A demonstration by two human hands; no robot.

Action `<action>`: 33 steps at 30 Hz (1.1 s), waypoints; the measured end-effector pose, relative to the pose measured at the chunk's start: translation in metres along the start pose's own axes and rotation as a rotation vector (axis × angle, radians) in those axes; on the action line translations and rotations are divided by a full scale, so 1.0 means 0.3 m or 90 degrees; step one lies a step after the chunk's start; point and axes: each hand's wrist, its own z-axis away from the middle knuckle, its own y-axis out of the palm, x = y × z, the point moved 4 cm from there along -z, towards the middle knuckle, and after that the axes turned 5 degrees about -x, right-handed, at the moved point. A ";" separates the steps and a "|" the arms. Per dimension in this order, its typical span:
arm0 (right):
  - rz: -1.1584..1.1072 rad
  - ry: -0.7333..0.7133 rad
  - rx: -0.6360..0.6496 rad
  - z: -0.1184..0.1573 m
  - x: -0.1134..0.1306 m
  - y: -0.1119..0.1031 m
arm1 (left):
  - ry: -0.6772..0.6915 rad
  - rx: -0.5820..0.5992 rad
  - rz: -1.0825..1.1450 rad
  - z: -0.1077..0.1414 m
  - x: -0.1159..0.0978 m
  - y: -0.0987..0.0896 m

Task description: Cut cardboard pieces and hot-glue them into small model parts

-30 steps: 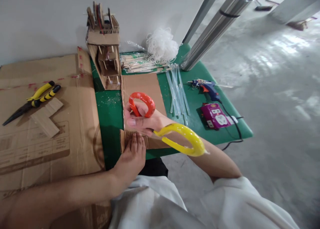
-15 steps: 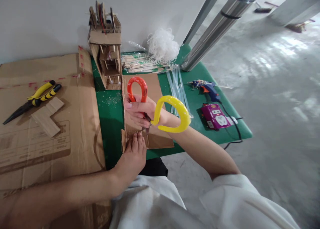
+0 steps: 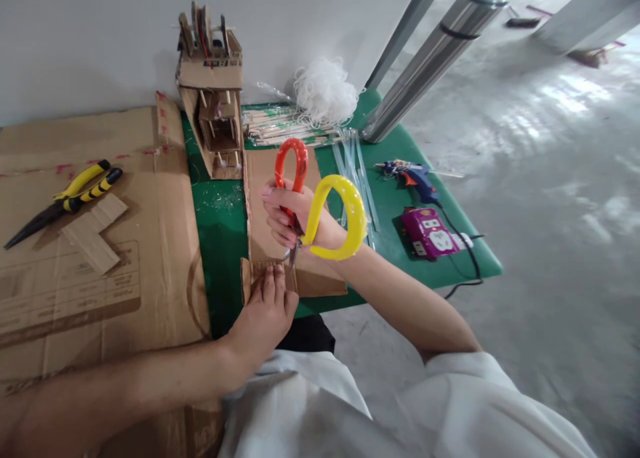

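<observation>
My right hand [image 3: 287, 211] is closed around scissors [image 3: 353, 221] with one orange and one yellow handle loop. The loops stand up and apart, and the metal blades [image 3: 293, 255] point down beside my left fingers. My left hand [image 3: 265, 311] holds a small folded piece of cardboard [image 3: 246, 279] at the table's near edge, its fingers together on top of it. Beneath both hands lies a larger flat cardboard sheet [image 3: 320, 277]. My left palm hides part of the small piece.
On the green table [image 3: 220, 211] stand a cardboard structure [image 3: 210, 78], bundled sticks [image 3: 285, 128], white elastic loops [image 3: 327, 91], glue sticks [image 3: 367, 198], a glue gun [image 3: 417, 178] and a purple power socket [image 3: 430, 233]. Pliers [image 3: 65, 205] and cardboard scraps [image 3: 95, 238] lie left. A metal post [image 3: 430, 71] rises behind.
My right hand has lifted slightly and shifted, bringing the scissors' blades up into view. The orange and yellow loops are closer together. My left hand stays on the cardboard, its thumb slightly farther out.
</observation>
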 end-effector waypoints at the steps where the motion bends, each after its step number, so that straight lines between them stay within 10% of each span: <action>1: -0.008 0.000 -0.003 0.001 -0.003 0.001 | -0.004 -0.003 0.006 0.000 0.000 0.001; 20: -0.078 -0.074 -0.056 0.023 -0.038 -0.010 | -0.014 -0.003 0.023 -0.002 0.001 0.004; 33: -0.026 -0.115 -0.014 0.079 0.155 -0.095 | -0.019 0.025 0.018 -0.003 0.003 -0.005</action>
